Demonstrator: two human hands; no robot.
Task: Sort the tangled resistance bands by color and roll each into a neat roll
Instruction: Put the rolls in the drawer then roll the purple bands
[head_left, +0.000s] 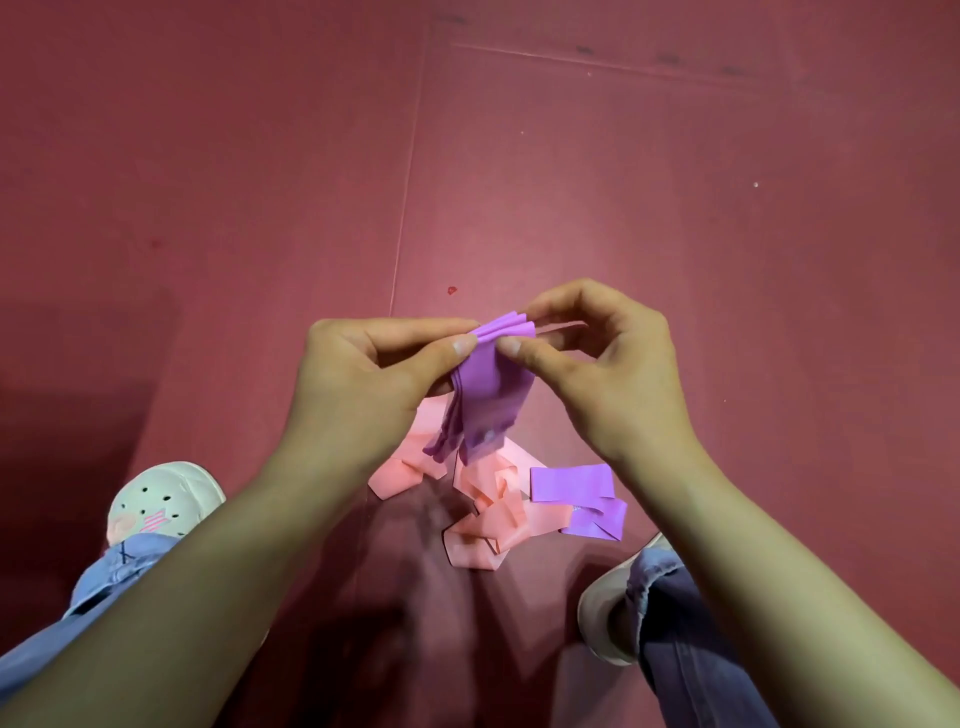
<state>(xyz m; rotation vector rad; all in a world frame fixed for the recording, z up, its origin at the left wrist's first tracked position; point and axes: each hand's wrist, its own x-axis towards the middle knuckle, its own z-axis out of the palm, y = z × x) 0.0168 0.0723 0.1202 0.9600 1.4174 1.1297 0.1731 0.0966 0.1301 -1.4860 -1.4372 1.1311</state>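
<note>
Bare forearms reach over a dark red floor; the left hand and right hand both pinch a folded stack of purple bands; it hides part of the pink bands heaped below; another purple band lies just right; a white clog stands far left.

I held a stack of folded bands up between my left hand and right hand, pinched at its top edge, its ends hanging over a tangle of bands on the floor. A loose band lay just right of that tangle. My feet stood either side.
</note>
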